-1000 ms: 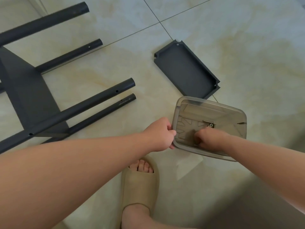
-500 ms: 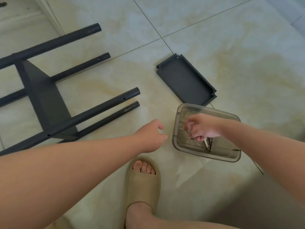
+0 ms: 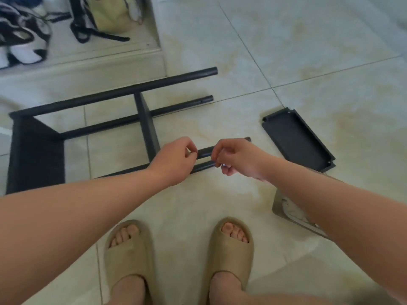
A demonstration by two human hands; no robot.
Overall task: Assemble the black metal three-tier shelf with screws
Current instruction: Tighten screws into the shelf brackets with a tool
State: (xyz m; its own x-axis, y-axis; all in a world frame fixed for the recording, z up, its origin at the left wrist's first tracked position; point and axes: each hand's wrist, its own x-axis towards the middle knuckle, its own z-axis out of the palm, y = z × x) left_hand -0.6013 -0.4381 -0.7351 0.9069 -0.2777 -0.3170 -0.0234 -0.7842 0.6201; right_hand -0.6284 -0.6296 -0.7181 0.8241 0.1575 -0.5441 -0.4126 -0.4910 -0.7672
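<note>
Both hands have left the grey box and risen over the shelf frame, and the view has swung up to take in both sandalled feet. At the floor's lower right edge of view, the translucent grey box (image 3: 277, 205) sits mostly hidden under the right forearm; a pale patch shows inside it, but its contents cannot be made out. The right hand (image 3: 237, 159) is curled with its fingertips pinching a small silver screw (image 3: 222, 165), held just above the near poles (image 3: 204, 151). The left hand (image 3: 176, 159) hangs close beside it with thumb and forefinger brought together; whether anything sits between them cannot be told. On the floor (image 3: 330, 73), the black shelf frame (image 3: 36, 150) lies on its side with two tiers fixed between its four poles, whose free ends point right. A loose black tray (image 3: 297, 142), hollow side up, lies well apart to the right of the pole ends, beyond the box. Two tan sandals (image 3: 128, 258) stand at the near edge. Shoes (image 3: 22, 40) and a pale bag (image 3: 108, 16) rest on a raised ledge at the far left corner.
</note>
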